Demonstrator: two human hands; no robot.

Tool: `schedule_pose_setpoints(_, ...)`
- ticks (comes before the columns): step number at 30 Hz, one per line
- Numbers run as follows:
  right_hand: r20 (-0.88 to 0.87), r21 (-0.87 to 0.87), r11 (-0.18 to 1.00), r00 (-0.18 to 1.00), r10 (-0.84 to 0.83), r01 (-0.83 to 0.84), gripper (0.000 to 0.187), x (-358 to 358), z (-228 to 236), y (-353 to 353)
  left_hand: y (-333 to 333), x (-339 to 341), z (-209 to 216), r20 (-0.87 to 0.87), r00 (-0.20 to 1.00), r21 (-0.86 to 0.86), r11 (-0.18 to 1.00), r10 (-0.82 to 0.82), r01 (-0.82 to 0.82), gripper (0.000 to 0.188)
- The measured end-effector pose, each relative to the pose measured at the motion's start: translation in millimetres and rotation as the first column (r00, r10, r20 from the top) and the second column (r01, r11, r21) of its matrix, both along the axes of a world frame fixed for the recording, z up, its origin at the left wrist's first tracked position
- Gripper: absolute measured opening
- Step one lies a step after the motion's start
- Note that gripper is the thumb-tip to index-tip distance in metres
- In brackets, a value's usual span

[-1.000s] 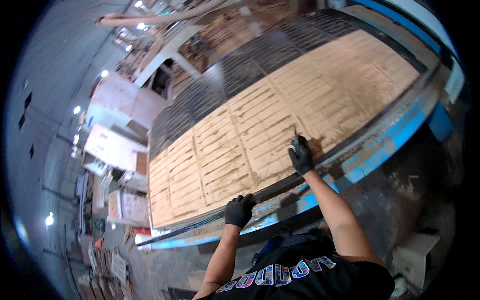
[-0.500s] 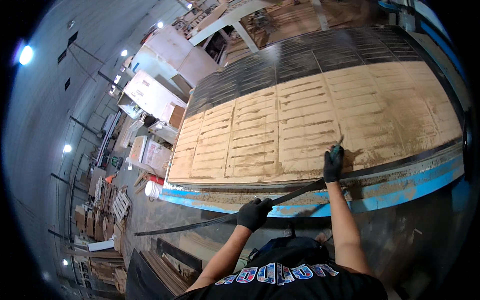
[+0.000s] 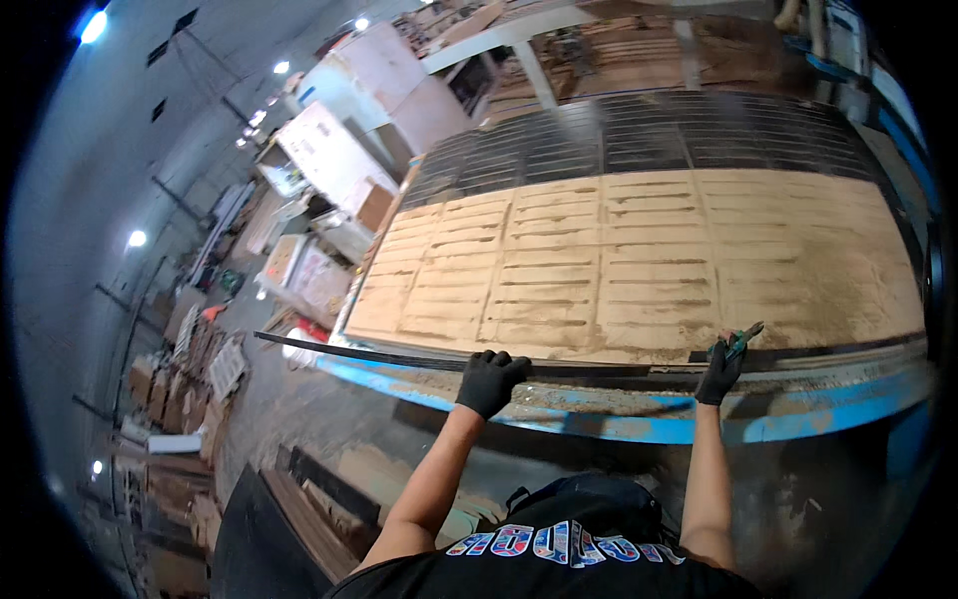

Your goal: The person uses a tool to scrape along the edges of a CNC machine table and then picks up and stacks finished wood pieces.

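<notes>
My left hand grips black strip | my right hand clasps green tool, perhaps pliers | strip seems light, springy; best held mid-length

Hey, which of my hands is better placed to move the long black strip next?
Probably your left. Your gloved left hand has its fingers curled over the long black strip, while your gloved right hand is occupied, holding a green-handled tool, perhaps pliers.
</notes>
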State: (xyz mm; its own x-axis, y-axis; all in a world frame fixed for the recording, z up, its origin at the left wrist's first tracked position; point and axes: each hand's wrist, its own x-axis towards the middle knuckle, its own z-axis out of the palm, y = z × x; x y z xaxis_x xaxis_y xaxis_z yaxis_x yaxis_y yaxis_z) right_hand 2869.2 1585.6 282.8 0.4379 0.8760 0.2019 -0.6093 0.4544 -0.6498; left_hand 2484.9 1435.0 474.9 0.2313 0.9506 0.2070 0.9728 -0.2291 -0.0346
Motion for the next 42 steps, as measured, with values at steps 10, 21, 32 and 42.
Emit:
schedule_pose_setpoints(10, 0.365, -0.561, 0.583, 0.808, -0.462, 0.587, 0.023, 74.3, 89.9, -177.8, 101.8, -63.2, -57.9, 0.11, 0.989, 0.029, 0.995, -0.103, 0.1, 0.018)
schedule_pose_setpoints(21, -0.325, 0.282, 0.866, 0.89, -0.318, 0.413, 0.023, 235.2, -14.6, -426.7, 155.0, 16.7, -95.7, 0.34, 0.94, 0.01, 0.999, 0.025, -0.03, 0.037)
schedule_pose_setpoints(32, -0.572, -0.297, 0.831, 0.609, -0.55, 0.471, 0.021, 287.4, 63.0, -440.1, 100.9, 222.3, -62.3, 0.358, 0.876, 0.224, 0.94, -0.324, 0.256, 0.028)
schedule_pose_setpoints(42, -0.619, -0.211, 0.859, 0.616, -0.487, 0.467, 0.019, 384.6, 115.4, -437.3, 83.3, 413.1, -51.7, 0.329, 0.868, 0.126, 0.929, -0.371, 0.349, 0.029)
